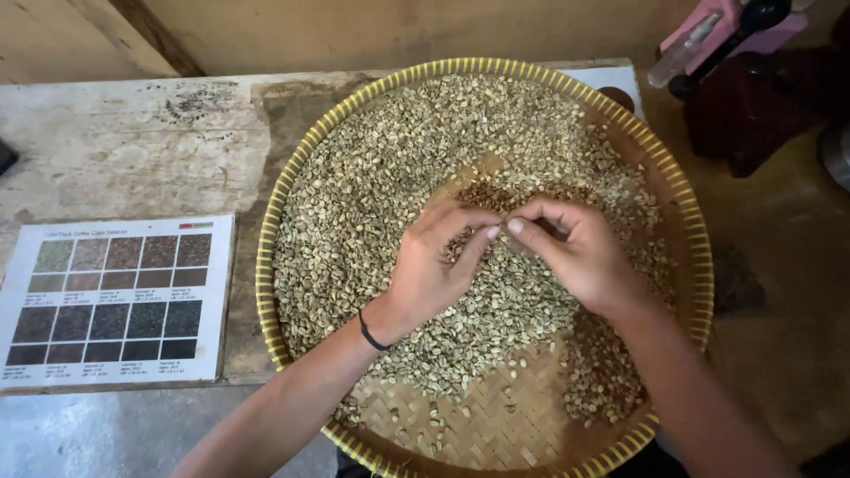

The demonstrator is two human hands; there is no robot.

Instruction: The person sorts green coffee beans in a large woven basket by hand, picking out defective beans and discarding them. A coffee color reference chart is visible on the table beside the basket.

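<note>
At frame centre, left hand (434, 265) and right hand (571, 252) meet fingertip to fingertip over the pale beans (372, 195) in the woven tray (266, 292), apparently pinching a bean (too small to confirm). Best lift singly, spreading thinly.

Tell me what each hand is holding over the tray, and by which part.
Both hands, left hand and right hand, meet fingertip to fingertip over the pale beans in the woven tray. Whether a bean is pinched between them cannot be told.

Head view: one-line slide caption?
Left hand and right hand meet fingertip to fingertip over pale green beans in a round woven tray.
</note>
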